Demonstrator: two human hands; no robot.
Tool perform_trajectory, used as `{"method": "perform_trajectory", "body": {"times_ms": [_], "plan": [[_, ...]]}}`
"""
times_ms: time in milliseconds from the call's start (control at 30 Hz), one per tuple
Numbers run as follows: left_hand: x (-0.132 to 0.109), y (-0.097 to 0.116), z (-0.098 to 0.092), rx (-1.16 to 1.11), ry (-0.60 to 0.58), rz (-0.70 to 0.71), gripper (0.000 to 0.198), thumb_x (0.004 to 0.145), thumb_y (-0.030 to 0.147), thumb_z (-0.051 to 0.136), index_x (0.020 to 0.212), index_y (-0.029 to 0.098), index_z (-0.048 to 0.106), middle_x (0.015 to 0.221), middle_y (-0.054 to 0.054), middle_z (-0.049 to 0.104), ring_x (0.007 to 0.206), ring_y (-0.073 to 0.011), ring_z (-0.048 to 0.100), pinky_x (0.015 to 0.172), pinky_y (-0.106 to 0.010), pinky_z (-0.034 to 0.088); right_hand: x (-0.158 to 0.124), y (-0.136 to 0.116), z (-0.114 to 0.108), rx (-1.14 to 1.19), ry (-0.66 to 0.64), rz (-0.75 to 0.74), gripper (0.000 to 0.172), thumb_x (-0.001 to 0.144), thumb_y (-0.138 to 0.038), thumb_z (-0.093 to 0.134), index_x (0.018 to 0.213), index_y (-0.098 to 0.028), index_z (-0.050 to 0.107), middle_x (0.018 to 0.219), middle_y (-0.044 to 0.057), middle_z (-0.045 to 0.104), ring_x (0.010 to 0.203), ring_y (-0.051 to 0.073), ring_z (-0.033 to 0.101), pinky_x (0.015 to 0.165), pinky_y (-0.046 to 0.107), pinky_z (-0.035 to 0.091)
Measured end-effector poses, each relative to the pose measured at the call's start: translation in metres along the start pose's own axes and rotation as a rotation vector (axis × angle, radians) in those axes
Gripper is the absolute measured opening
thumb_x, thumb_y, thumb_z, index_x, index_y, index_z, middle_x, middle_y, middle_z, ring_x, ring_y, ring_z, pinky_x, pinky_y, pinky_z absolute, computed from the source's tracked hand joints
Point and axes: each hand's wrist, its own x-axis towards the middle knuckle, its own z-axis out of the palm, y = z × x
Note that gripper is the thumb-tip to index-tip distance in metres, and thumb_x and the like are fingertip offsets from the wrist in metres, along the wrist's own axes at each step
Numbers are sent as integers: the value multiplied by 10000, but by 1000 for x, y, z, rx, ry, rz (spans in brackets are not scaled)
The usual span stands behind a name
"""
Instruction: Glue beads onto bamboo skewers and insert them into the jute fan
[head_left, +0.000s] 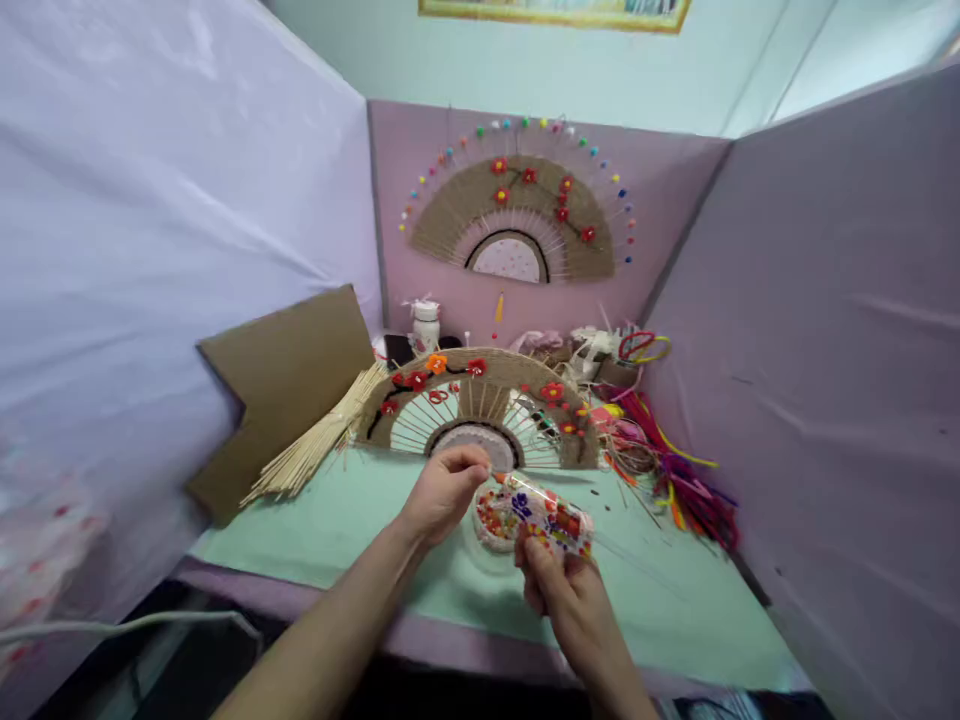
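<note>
1. Bead packet [547,515]: clear, filled with mixed coloured beads. It is held tilted in the air just in front of the woven fan [480,400], above the counter [337,520].
2. Right hand [562,590]: fingers curled closed around the packet's lower end, in front of the fan.
3. Left hand [442,495]: thumb and fingertips pinched shut on the packet's orange upper end, nearest the fan's base.
4. Bead dish [491,520]: small and clear, on the counter in front of the fan and directly beneath the packet.
5. Handling note (a judgement): a firm pinch, with the packet's mouth kept over the dish, should catch any loose beads.
6. Stick bundle [315,445]: left of the fan, touching its edge.
7. Cardboard sheet [285,370]: farther left of the fan.
8. Coloured strands [675,470]: heaped to the right of the fan.
9. Wall fan [517,215]: pinned up behind and above the fan.
</note>
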Motion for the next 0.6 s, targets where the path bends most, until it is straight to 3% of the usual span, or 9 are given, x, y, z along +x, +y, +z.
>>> {"method": "perform_trajectory", "body": {"times_ms": [600], "plan": [[-2, 4, 4, -27, 13, -7, 367, 457, 380, 948, 554, 142, 686, 636, 6, 577, 664, -107, 477, 698, -268, 328, -3, -6, 2, -30, 36, -27, 599, 806, -754, 522, 633, -182, 551, 517, -3, 494, 443, 117, 437, 422, 253, 334]]}}
